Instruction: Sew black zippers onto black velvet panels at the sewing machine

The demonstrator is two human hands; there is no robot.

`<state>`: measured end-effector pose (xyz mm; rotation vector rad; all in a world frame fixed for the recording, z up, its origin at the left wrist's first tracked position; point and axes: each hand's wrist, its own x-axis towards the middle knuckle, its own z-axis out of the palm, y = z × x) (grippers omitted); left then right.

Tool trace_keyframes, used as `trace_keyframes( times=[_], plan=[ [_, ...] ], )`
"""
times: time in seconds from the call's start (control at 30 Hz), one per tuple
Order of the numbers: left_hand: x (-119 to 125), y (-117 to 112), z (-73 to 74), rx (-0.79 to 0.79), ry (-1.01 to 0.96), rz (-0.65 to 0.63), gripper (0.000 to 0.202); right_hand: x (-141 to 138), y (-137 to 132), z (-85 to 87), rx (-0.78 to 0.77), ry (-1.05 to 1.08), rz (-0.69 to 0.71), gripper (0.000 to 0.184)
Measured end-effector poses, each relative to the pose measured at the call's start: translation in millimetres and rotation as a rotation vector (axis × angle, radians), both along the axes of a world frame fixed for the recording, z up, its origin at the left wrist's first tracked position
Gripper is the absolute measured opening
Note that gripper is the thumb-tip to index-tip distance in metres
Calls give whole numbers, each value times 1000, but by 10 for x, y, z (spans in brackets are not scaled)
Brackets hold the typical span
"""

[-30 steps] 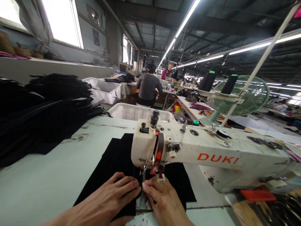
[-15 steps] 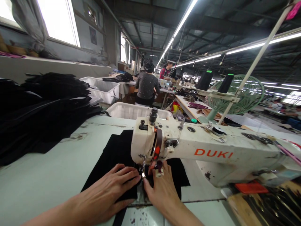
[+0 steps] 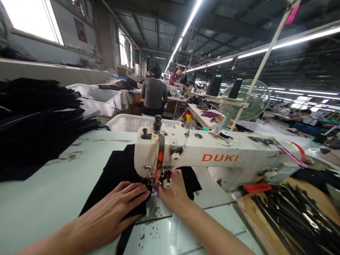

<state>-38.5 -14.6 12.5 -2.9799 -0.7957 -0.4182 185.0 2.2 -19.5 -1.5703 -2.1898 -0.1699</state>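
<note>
A black fabric piece (image 3: pixel 113 170) lies under the head of a white DUKI sewing machine (image 3: pixel 186 148). My left hand (image 3: pixel 119 202) rests flat on the fabric just left of the presser foot (image 3: pixel 152 186), fingers stretched forward and its thumb apart. To the right of the foot, my right hand (image 3: pixel 172 193) lies low over the fabric with thumb and fingers apart; some fingertips are hidden behind a small white knob (image 3: pixel 166 183). A black strip (image 3: pixel 126 237) hangs toward me below my left wrist.
Stacked black pieces (image 3: pixel 34 124) fill the table's left side. A wooden tray (image 3: pixel 255 219) with black straps and metal parts stands at right, a red object (image 3: pixel 257 187) beside it. A white bin (image 3: pixel 143 122) sits behind the machine; a co-worker (image 3: pixel 154 92) sits beyond.
My view has turned right, so the scene sits further left. My right hand has shifted slightly forward and right of the presser foot, and more of the metal plate shows. My left hand stays on the fabric.
</note>
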Motion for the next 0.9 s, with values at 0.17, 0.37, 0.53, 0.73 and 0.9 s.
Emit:
trace_keyframes(
  times=[0.17, 0.37, 0.53, 0.73, 0.9],
  plan=[
    [-24, 38, -86, 2, 27, 16, 55, 249, -265, 161, 92, -45, 238, 32],
    [-31, 98, -120, -35, 5, 2, 71, 234, -242, 66, 197, -94, 488, 20],
    [-79, 120, -116, -72, 28, -33, 74, 230, -194, -51, 140, -31, 435, 15],
    [-124, 172, -176, -14, 23, -10, 77, 264, -161, -102, 73, 50, 429, 10],
    [-98, 237, -150, 60, 31, -23, 77, 245, -126, -92, 61, 62, 439, 13]
  ],
)
